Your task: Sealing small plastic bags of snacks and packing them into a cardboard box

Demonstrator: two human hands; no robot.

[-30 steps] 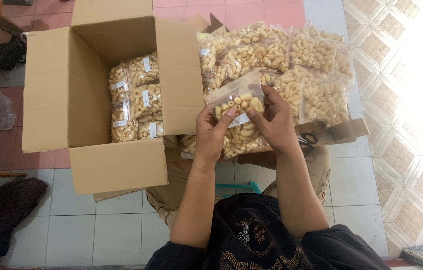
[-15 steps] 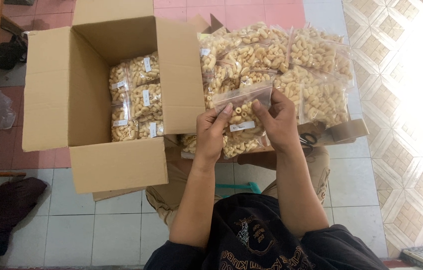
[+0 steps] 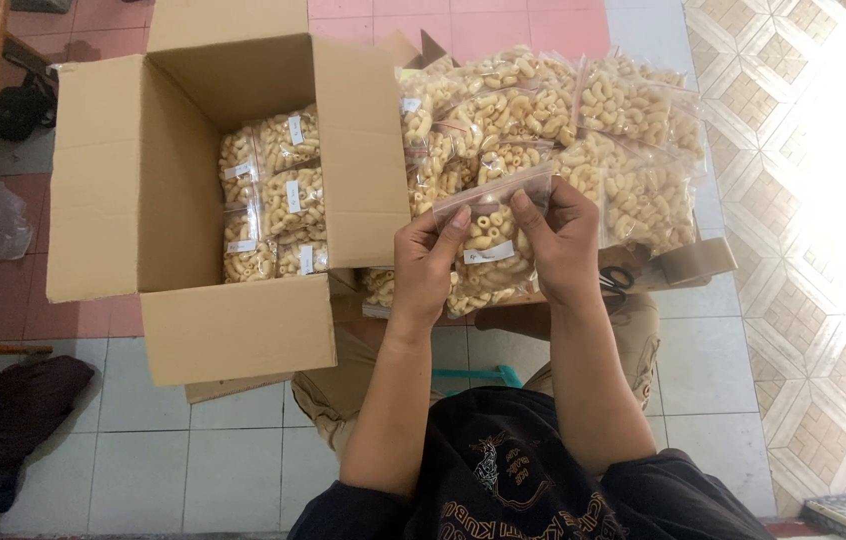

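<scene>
Snack bag (image 3: 491,240) tilted flatter since a second ago; hands now pinching its top edge.

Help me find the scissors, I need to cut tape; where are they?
In the head view, the black-handled scissors lie just right of the right hand, on the flattened cardboard below the heap of snack bags.

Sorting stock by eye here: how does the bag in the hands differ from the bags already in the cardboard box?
The held bag is gripped at its top edge by the left hand and right hand, above the loose pile; the boxed bags sit untouched, packed in rows inside the cardboard box. The held bag is single; the boxed bags are several. Both are clear plastic bags of pale curled snacks with small white labels.
</scene>
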